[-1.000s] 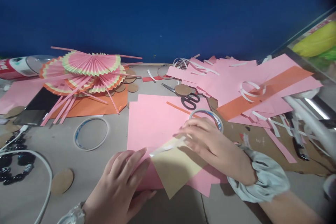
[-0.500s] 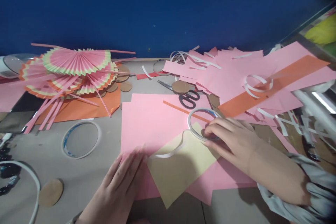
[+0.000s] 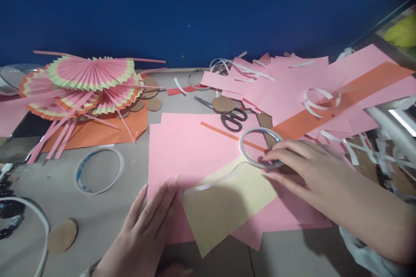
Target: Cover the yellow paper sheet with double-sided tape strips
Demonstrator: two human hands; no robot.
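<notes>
My left hand (image 3: 143,227) lies flat, fingers stretched out, at the left corner of a pale yellow sheet of paper (image 3: 224,212). Beneath that sheet are pink sheets of paper (image 3: 182,147). My right hand (image 3: 312,177) grips a thin roll of double-sided tape (image 3: 243,149) by its right side, just above the yellow sheet's upper right part. From the roll a white tape strip (image 3: 212,184) runs nearly straight along the sheet's upper edge to my left fingertips. A thin orange paper strip (image 3: 221,131) lies behind the roll.
Black-handled scissors (image 3: 231,122) lie behind the sheets, a cardboard disc (image 3: 223,104) on top. Folded paper fans (image 3: 94,73) are heaped at back left, a pink paper pile (image 3: 292,86) at back right. Another tape roll (image 3: 120,169) and a cardboard disc (image 3: 62,236) lie left.
My right hand has drawn the tape roll right and slightly away. The strip, curved before, now stretches nearly straight along the yellow sheet's edge. My left hand stays about where it was.
</notes>
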